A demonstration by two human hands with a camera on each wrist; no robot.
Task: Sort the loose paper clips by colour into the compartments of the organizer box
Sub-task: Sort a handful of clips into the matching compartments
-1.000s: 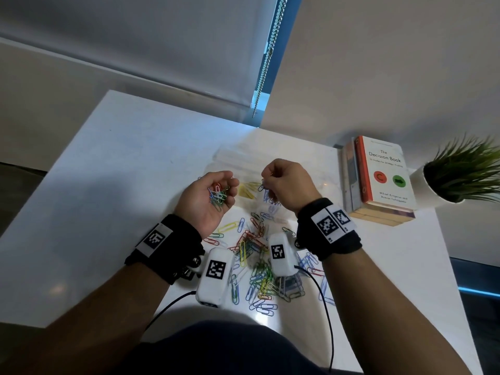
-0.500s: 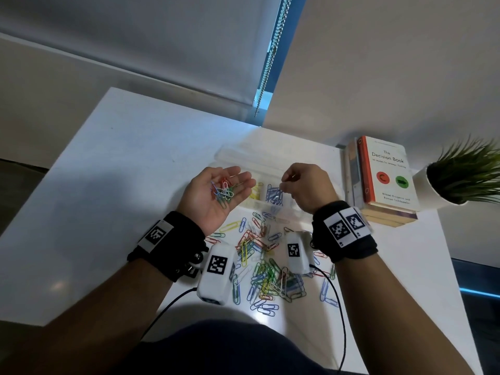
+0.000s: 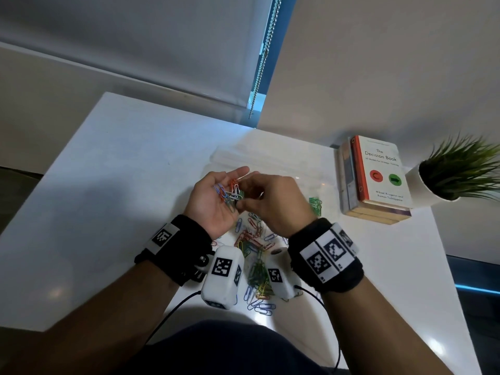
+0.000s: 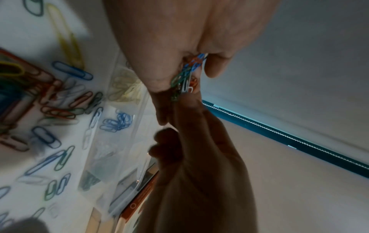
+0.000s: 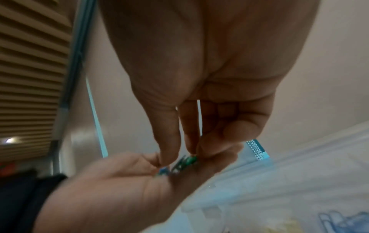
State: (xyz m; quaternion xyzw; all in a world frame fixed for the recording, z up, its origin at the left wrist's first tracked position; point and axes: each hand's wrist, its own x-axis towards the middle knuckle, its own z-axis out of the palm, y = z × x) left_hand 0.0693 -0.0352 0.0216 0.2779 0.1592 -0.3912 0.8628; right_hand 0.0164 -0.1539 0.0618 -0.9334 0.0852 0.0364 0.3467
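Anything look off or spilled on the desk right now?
Nothing stands out. The loose paper clips still lie in a mixed heap on the table, as expected mid-sort. The left hand cups a mixed handful; the right hand picks a green clip from it. The organizer box shows yellow and blue clips in separate compartments.

Left hand (image 3: 213, 201) lies palm-up, cupped; right hand (image 3: 276, 201) dips pinching fingers (image 5: 169, 141) into it.

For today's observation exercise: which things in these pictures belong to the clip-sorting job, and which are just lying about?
Part of the job:
- left hand, cupping mixed clips
- right hand, pinching a green clip from that palm
- loose clips on the table
- clear organizer box

Just lying about:
- stack of books
- potted plant
- blind chain
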